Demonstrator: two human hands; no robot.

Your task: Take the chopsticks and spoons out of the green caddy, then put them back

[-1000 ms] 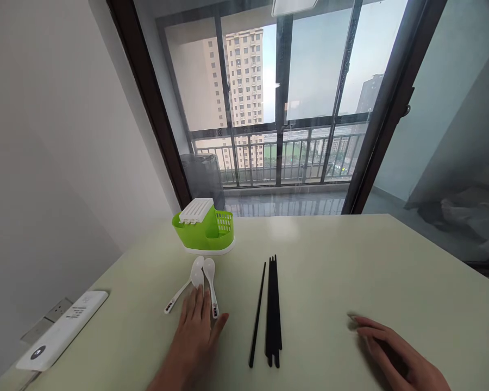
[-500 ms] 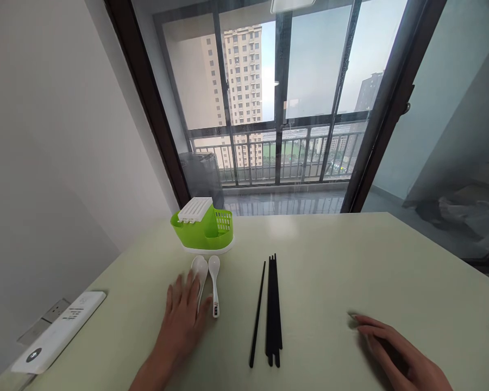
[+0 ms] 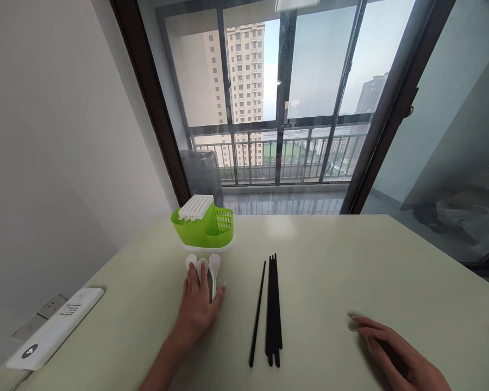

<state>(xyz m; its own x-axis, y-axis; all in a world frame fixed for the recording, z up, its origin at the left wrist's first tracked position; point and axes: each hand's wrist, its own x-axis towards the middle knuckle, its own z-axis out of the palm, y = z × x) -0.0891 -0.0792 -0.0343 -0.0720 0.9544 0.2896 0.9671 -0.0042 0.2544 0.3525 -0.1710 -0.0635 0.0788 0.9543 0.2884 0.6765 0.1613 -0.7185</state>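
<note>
Spoons, three white ones, lie side by side on the pale green bench, bowls pointing away toward the green cutlery caddy, just short of its white base. Left hand lies flat over their handles, fingers spread and extended, palm down; it presses on them rather than gripping, nothing closed in it. Laid parallel like this, the spoons sit as one tidy row under a single palm.

Right hand rests on the bench at the near right, fingers loosely extended, open, holding nothing.

Black chopsticks lie between the two hands: a tight bundle running near to far, with one single stick slightly apart on its left. They are near the spoons but not touching.

Room: wide bare bench to the right of the chopsticks, out to the far edge by the glass balcony door. Left side is tighter; a white power strip lies along the bench's left edge by the wall. Caddy closes off the far side of the spoons.
</note>
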